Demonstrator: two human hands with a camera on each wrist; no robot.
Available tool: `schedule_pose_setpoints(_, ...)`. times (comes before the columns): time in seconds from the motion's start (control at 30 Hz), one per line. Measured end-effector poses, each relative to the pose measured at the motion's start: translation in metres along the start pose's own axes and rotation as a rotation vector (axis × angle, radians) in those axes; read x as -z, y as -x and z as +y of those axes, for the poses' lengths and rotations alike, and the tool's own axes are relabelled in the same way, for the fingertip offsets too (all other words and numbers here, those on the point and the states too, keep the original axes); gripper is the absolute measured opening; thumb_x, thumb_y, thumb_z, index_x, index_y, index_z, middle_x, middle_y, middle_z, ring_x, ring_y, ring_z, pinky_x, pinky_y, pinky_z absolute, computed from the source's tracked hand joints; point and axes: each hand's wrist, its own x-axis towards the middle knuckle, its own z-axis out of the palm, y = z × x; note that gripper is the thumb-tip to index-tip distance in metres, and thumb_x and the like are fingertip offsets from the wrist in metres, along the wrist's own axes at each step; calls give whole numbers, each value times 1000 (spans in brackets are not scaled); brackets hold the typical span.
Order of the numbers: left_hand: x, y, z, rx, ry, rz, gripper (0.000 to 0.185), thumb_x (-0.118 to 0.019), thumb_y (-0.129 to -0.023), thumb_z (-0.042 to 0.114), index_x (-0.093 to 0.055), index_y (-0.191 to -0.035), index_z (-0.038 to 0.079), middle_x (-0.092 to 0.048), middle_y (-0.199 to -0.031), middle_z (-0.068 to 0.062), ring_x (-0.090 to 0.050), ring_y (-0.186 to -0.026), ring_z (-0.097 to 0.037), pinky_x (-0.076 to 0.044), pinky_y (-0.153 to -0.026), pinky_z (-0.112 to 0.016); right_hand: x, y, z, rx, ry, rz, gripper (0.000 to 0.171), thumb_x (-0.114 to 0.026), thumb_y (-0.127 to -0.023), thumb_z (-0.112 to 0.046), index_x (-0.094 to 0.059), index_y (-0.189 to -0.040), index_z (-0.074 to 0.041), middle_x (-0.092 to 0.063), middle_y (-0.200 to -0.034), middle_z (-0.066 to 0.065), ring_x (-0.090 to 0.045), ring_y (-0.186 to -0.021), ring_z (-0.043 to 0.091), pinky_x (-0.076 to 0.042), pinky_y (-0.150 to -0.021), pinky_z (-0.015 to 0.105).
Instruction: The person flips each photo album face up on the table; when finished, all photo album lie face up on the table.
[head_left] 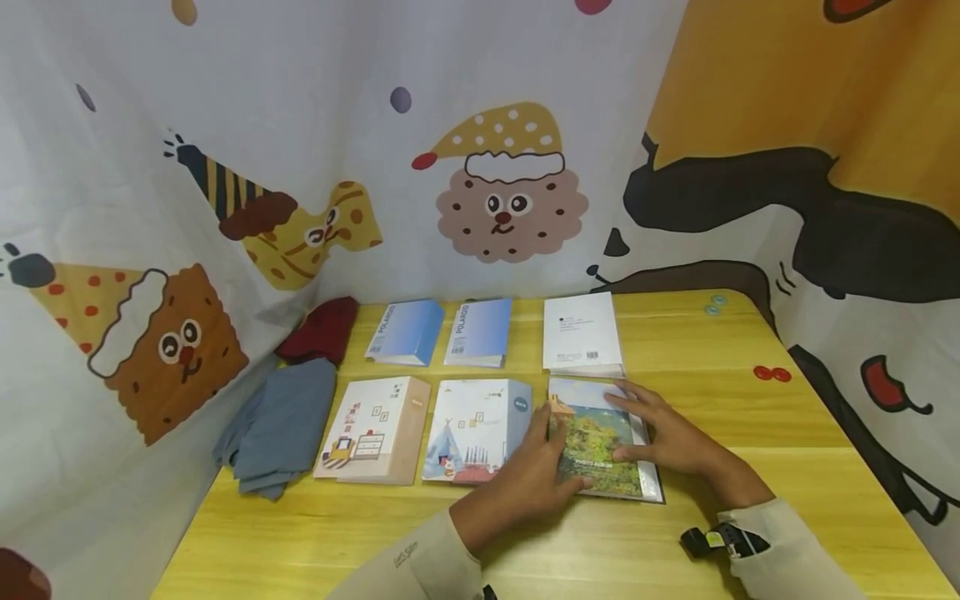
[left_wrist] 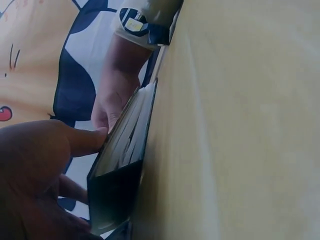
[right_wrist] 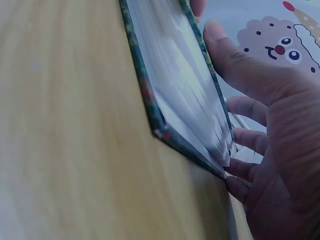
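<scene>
A photo album (head_left: pixel 603 437) with a garden picture on its cover lies at the front right of the album rows, between both hands. My left hand (head_left: pixel 536 479) holds it along the spine, thumb on the cover near the lower edge. From the other side my right hand (head_left: pixel 667 429) grips it, its thumb on the cover and its fingers toward the upper edge. In the left wrist view the dark spine (left_wrist: pixel 115 197) faces the left fingers. White pages (right_wrist: pixel 175 70) show between the covers in the right wrist view, with the right fingertips at the far edge.
Left of the hands lie a tent-pattern album (head_left: pixel 472 425) and a peach-spined album (head_left: pixel 375 429). Behind are two blue albums (head_left: pixel 405 332) and a white one (head_left: pixel 581 333). Folded grey cloth (head_left: pixel 285 425) and dark red cloth (head_left: pixel 322 329) lie at the left edge. A patterned curtain (head_left: pixel 300 100) hangs behind.
</scene>
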Motion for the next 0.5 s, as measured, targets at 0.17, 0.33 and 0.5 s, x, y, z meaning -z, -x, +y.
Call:
schedule_pose_setpoints(0.17,8,4,-1,3,-159,-7,93,-60,-102,72,-38,-171,13,-17,-183,-22,-18,-169,-47,-36,-132,-57,-2,-2,-2,23,16,6,92,-94,-85,-41,-54,-161,-6,-33,-173,31,-33,-154,64,-37,-111,86)
schedule_pose_setpoints(0.33,17,10,-6,0,-216,20,96,-61,-100,74,-34,-173,17,-18,-183,-22,-12,-170,-49,-26,-135,-63,0,-4,-8,8,63,33,88,-90,-90,-44,-54,-161,-6,-35,-174,27,-34,-156,59,-38,-113,83)
schedule_pose_setpoints(0.5,24,18,-21,9,-287,31,98,-59,-98,79,-35,-173,20,-14,-183,-21,-10,-169,-51,-22,-134,-69,5,-9,-25,4,145,102,80,-85,-95,-45,-57,-158,-5,-40,-173,22,-40,-155,54,-43,-112,80)
